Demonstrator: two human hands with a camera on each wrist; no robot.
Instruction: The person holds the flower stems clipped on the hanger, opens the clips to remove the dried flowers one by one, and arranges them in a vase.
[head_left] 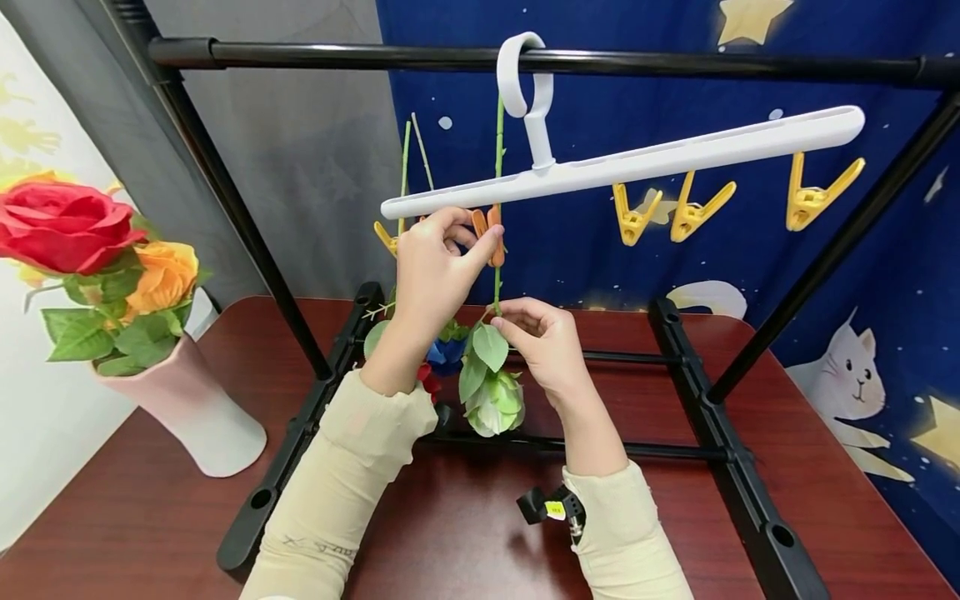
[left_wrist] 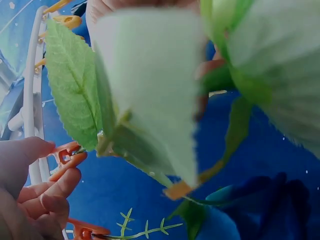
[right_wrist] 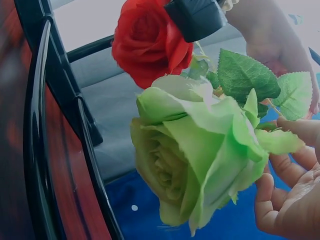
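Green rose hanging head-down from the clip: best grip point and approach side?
Pinch the bare stem between the orange clip and the leaves, probably coming from the right, as the right hand does. The stem runs vertical; the bloom looks crushable.

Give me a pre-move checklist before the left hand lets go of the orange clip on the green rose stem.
1. Left hand pinches the orange clip: ok.
2. Green stem runs through the clip's mouth: seems so; bite cannot tell.
3. Right hand holds the stem just above the green rose, head down: ok.
4. White hanger hooked on the black rail: ok, though it hangs tilted.
5. Neighbouring blue flower and red flower close beside the green rose: touching cannot tell.
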